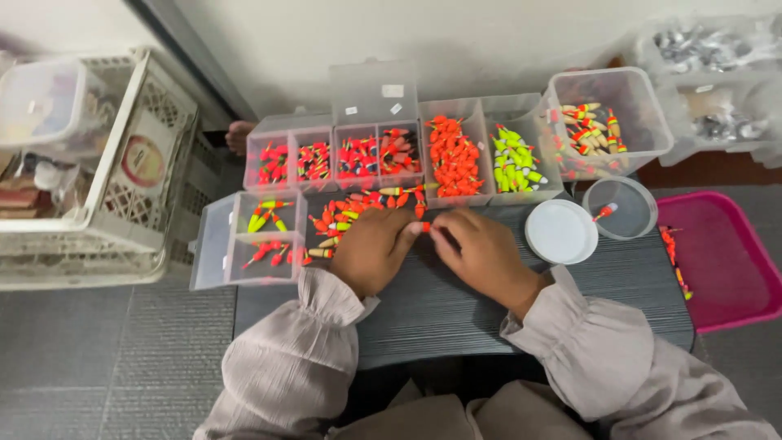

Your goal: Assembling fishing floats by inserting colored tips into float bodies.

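Your left grip (372, 248) and right grip (481, 251) meet fingertip to fingertip, pinching one small orange float (425, 227) together over the dark worktop (456, 318), just below the loose float pile (358, 210) and the compartment boxes (334, 159).

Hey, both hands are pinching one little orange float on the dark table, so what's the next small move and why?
Probably lift the orange float pinched between the left hand and right hand toward the clear compartment of orange floats just behind. Its colour matches that lot, and loose floats lie unsorted on the table.
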